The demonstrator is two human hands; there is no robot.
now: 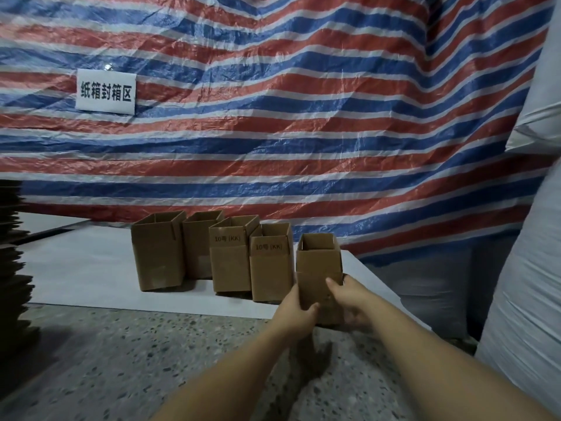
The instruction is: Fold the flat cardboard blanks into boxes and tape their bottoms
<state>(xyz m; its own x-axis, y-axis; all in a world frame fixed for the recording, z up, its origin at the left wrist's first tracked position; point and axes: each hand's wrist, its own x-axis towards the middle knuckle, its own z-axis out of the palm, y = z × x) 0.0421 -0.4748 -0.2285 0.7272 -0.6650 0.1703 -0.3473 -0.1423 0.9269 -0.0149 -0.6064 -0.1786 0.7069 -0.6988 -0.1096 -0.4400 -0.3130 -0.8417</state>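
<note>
Both hands on an upright open-top box (318,262) at the white board's (76,268) right edge: left hand (299,311) and right hand (352,302) fingers curl round its sides. Four boxes (230,259) stand just left. Bottom probably resting, unclear.

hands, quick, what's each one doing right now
Left hand: grips the left side of the cardboard box.
Right hand: grips the box's right side.
</note>
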